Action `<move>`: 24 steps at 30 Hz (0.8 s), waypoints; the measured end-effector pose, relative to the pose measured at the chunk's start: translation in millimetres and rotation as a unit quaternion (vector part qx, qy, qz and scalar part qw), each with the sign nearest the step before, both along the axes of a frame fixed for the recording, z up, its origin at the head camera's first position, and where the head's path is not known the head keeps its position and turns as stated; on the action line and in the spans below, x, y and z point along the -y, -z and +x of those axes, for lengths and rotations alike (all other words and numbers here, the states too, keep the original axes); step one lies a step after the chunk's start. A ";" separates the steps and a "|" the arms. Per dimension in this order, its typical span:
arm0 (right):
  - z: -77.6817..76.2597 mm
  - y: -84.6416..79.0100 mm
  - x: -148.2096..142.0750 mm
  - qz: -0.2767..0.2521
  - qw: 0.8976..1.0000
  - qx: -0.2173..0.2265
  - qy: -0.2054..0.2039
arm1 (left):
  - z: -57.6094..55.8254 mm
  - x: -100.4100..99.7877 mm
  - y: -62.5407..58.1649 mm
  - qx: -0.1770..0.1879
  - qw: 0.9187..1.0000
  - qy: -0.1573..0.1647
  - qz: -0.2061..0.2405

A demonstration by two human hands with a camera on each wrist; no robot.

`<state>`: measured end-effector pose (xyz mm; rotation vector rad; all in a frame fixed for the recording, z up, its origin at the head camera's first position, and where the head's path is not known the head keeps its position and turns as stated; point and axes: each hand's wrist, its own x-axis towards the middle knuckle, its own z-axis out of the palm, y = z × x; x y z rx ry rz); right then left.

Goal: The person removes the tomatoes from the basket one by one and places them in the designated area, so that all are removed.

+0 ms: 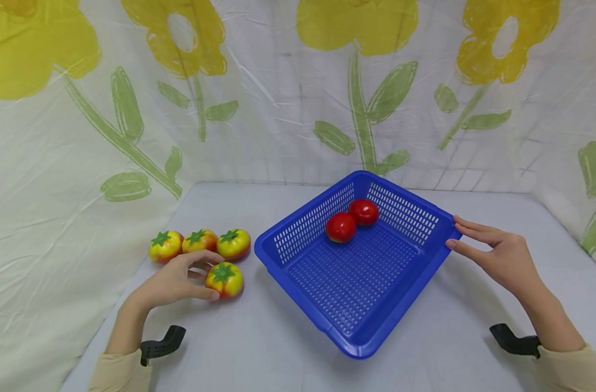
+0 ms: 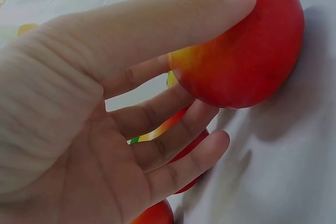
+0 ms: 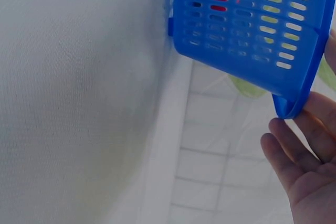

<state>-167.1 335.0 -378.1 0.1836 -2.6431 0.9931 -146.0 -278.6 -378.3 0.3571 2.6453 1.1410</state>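
Note:
My left hand (image 1: 182, 277) holds a yellow-and-red tomato (image 1: 224, 280) with a green leafy top, thumb on the near side and fingers around the far side. The left wrist view shows this tomato's red underside (image 2: 247, 51) close over the table, thumb across it, the lower fingers spread. On the right, my right hand (image 1: 503, 256) pinches the rim corner of a blue plastic basket (image 1: 298, 294), thumb and fingertips at the edge. Inside the basket two red tomatoes (image 1: 341, 227) lie together near the back left. In the right wrist view, fingers (image 3: 294, 150) touch the basket's rim.
Three more yellow-and-red tomatoes (image 1: 166, 246) sit in a row just behind my left hand. The white table (image 1: 258, 348) meets a hanging sheet (image 1: 278, 120) with painted yellow flowers along the back and left.

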 end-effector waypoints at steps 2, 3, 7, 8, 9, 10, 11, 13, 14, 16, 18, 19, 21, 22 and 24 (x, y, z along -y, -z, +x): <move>0.0 -0.1 0.0 0.000 1.000 -0.001 0.000 | 0.4 0.3 -0.4 0.001 1.000 -0.002 0.000; -0.1 -0.1 0.0 0.000 1.000 -0.001 0.000 | 0.5 0.4 -0.6 0.001 1.000 -0.003 0.001; -0.1 0.4 -0.4 0.000 1.000 -0.005 -0.002 | 1.7 1.7 -1.8 -0.002 1.000 0.000 0.006; 0.1 0.5 -0.5 0.002 1.000 -0.005 0.000 | 2.0 1.5 -2.1 -0.002 1.000 -0.001 0.007; 0.3 0.7 -0.4 0.003 1.000 -0.007 -0.002 | 2.0 1.6 -2.2 -0.002 1.000 -0.001 0.008; 0.7 0.7 -0.4 0.003 1.000 -0.007 -0.004 | 2.3 1.9 -2.2 -0.003 1.000 0.001 0.010; 1.1 0.6 -0.2 0.001 1.000 -0.007 -0.006 | 2.3 2.0 -2.0 -0.004 1.000 0.001 0.012; 1.4 0.1 0.5 0.002 1.000 -0.001 -0.004 | 2.3 2.5 -1.4 -0.006 1.000 0.002 0.015; 1.4 0.0 0.8 0.004 1.000 0.000 -0.003 | 2.1 2.8 -0.9 -0.008 1.000 0.003 0.015; 1.3 0.0 1.1 0.000 1.000 0.003 -0.004 | 1.6 3.8 0.5 -0.013 1.000 0.004 0.015; 1.0 0.0 1.4 0.001 1.000 0.006 0.000 | 1.0 4.9 1.7 -0.017 1.000 0.007 0.013; 0.8 0.3 1.3 0.000 1.000 0.005 -0.001 | 0.6 5.4 2.1 -0.018 1.000 0.006 0.013; 0.4 0.8 1.0 -0.002 1.000 0.003 -0.003 | -0.1 6.3 2.6 -0.024 1.000 0.006 0.017; 0.2 0.7 0.9 -0.002 1.000 0.005 -0.001 | -0.2 6.4 2.4 -0.026 0.999 0.005 0.020; 0.2 1.1 0.7 -0.001 1.000 0.003 0.000 | -0.1 6.9 1.5 -0.033 0.999 0.005 0.030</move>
